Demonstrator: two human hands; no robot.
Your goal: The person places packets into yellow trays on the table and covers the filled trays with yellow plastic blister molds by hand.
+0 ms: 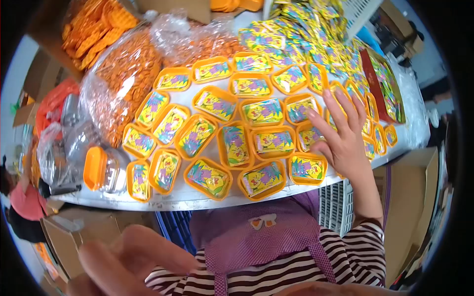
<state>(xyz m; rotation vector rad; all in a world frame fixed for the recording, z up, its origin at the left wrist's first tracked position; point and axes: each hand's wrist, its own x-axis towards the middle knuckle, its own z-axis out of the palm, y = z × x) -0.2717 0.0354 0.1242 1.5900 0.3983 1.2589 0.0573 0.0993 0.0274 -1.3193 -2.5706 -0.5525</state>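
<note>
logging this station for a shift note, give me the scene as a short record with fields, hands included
left hand: raised close to the camera, blurred; cannot tell whether it holds anything
right hand: fingers spread over shallow orange plastic trays, contact unclear
tray contents: yellow printed packets, one showing in each clearly seen tray
beyond trays, left: clear plastic bag of small orange pieces
beyond trays, right: loose heap of yellow printed packets
surface: white tabletop
</note>
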